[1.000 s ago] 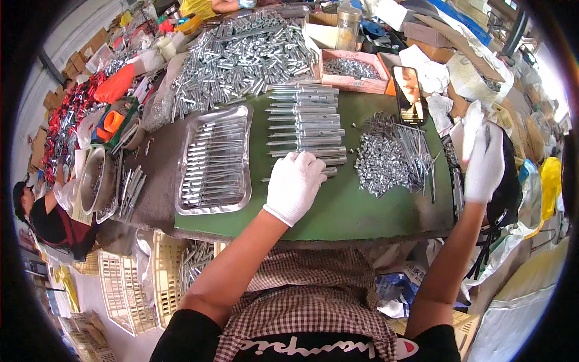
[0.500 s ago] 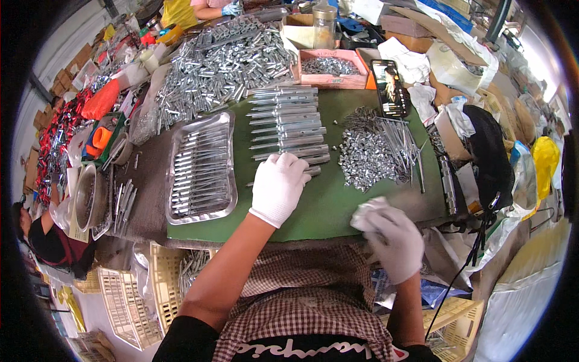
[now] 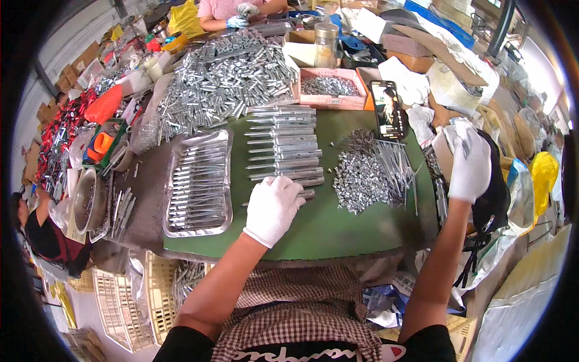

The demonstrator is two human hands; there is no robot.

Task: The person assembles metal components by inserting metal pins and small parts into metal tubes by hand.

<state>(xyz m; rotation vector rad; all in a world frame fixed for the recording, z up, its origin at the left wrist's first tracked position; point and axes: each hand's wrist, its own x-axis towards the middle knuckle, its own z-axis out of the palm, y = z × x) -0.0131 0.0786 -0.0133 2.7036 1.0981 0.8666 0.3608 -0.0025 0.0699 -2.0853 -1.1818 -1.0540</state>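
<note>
Head view: metal rod point(image 3: 308, 194) under left hand point(image 3: 272, 209), clamped on it; right hand point(image 3: 471, 166) well apart, grip unclear.

Left hand point(image 3: 272, 209) on metal rods point(image 3: 295, 148), tray point(image 3: 194, 232)

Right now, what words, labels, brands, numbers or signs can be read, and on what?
I won't copy wording, only locate it.
Black shirt: large white script lettering, partly in view.
Pink open-topped box: small lettering on front wall.
Smartphone: screen text too small to read.
</note>
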